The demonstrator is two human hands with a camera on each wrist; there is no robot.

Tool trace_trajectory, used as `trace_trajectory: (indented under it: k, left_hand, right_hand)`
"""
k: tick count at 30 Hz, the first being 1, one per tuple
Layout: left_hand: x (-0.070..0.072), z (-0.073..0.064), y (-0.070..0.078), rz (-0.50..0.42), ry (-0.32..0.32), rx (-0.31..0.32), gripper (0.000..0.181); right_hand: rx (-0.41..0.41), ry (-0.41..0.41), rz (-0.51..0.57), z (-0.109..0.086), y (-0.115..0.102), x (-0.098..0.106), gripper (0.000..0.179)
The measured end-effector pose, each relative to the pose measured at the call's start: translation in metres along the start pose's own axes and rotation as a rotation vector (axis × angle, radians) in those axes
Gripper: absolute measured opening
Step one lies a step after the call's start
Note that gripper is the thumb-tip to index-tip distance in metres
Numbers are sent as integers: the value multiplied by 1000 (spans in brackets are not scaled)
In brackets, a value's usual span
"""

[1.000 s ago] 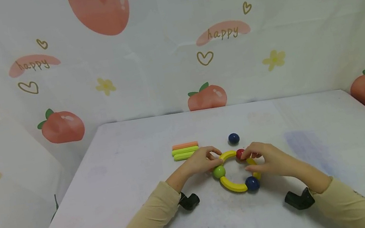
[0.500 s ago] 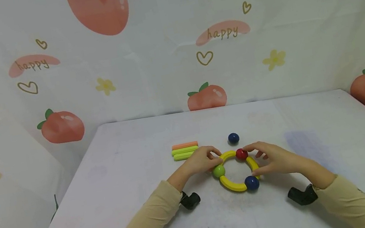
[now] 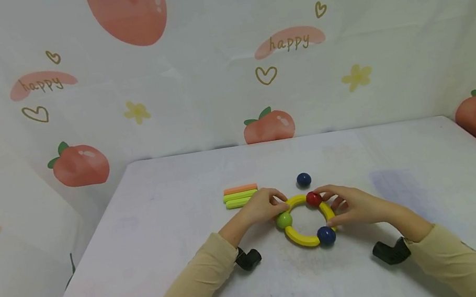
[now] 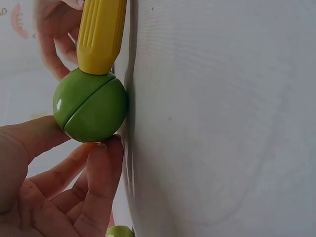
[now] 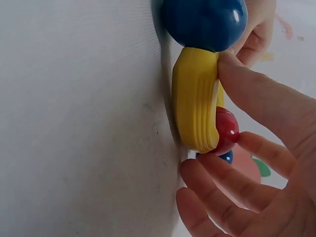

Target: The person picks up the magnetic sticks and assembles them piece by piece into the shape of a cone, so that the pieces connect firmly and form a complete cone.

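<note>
A ring of three yellow curved rods joined by a green ball (image 3: 284,220), a red ball (image 3: 314,199) and a blue ball (image 3: 327,236) lies flat on the white table. My left hand (image 3: 264,205) pinches the ring by the green ball and the upper-left yellow rod (image 3: 297,200). On the other side, my right hand (image 3: 357,204) grips the right yellow rod (image 5: 196,101). Its thumb presses near the blue ball, and its index fingertip touches the red ball. The lower yellow rod (image 3: 302,237) is untouched.
A loose dark blue ball (image 3: 303,180) sits just behind the ring. Left of it lie an orange stick (image 3: 240,189) and two yellow-green sticks (image 3: 240,199), side by side. Black wrist devices (image 3: 391,252) hang below both forearms. A printed cloth (image 3: 186,72) stands behind the table.
My right hand's fingers shifted outward from inside the ring to its right rod and red ball. The ring then moved very slightly away in the view. My left hand keeps its hold.
</note>
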State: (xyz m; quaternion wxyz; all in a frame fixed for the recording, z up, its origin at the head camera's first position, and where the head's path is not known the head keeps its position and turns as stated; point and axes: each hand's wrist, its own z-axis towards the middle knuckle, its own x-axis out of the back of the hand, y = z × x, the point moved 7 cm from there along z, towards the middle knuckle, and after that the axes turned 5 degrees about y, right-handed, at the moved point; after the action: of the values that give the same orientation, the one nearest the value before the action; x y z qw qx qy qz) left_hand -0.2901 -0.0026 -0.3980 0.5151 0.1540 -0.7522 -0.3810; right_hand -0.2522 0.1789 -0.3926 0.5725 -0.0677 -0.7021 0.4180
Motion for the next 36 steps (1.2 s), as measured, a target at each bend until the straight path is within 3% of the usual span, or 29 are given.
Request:
trace_trajectory:
  k: [7,15,18,21,30,36]
  left_hand:
    - [17,1,-10,-35,46,-10,24]
    - [56,-7,-17,31,189,-143,24]
    - [65,-12,-24,70,233,-142,23]
    - [70,-16,-33,87,254,-97,23]
    - [68,-23,-45,155,235,-69,23]
    - [64,-24,-50,181,175,-23,28]
  right_hand:
    - [-21,-2,6,1,2,-1,71]
    - [-35,-9,17,0,1,0,71]
    - [-44,-15,26,0,1,-1,71]
    - [-54,-22,35,0,2,-1,71]
    - [-56,-19,34,0,3,-2,71]
    - [-54,-19,30,0,4,-3,71]
